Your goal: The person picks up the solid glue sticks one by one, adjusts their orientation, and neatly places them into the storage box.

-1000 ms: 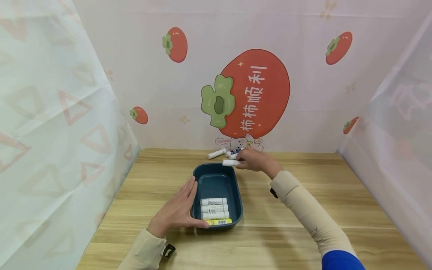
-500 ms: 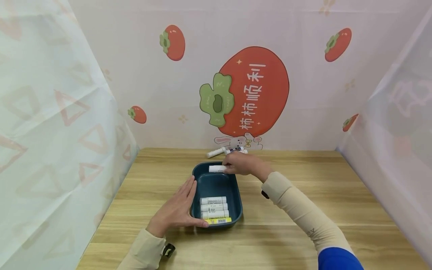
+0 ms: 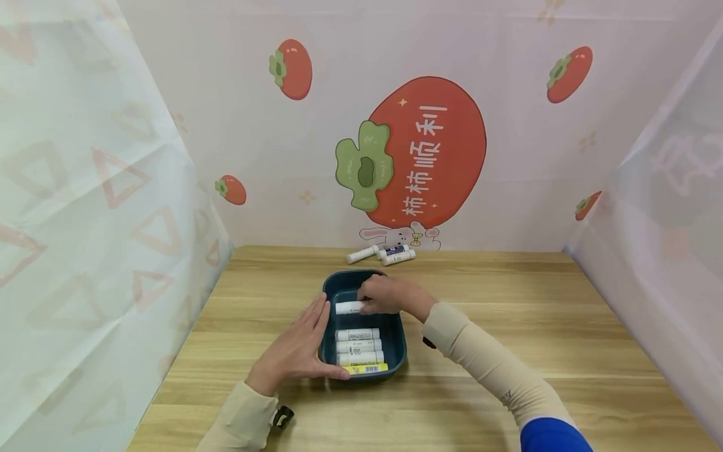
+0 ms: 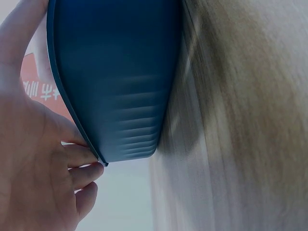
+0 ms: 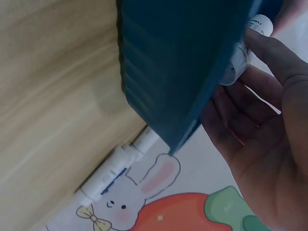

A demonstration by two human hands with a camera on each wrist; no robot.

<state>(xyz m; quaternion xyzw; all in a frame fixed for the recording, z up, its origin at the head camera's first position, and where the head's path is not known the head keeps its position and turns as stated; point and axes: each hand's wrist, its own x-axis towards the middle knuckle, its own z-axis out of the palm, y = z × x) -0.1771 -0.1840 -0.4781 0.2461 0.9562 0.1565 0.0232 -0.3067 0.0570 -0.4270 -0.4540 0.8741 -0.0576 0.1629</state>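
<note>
A dark blue tray (image 3: pixel 400 342) stands on the wooden table. My right hand (image 3: pixel 390 295) reaches in over its right side and pinches a white glue stick (image 3: pixel 347 307) crosswise inside. In the right wrist view the glue stick (image 5: pixel 240 60) sits between thumb and fingers. Several glue sticks (image 3: pixel 359 346) lie side by side at the tray's near end, the nearest of them yellow (image 3: pixel 371 369). My left hand (image 3: pixel 296 345) rests along the tray's left side, fingers fairly straight, thumb on the near rim. In the left wrist view its fingertips (image 4: pixel 91 171) touch the rim.
Behind the tray, near the back wall, lie three more glue sticks: a white one (image 3: pixel 362 255), one with a dark blue label (image 3: pixel 393 251), and another white one (image 3: pixel 398 257). Printed cloth walls (image 3: pixel 305 144) enclose the table (image 3: pixel 497 351) at the back and sides.
My right hand has carried the white glue stick from behind the tray down into it, towards the row. The left hand and the tray have stayed in place.
</note>
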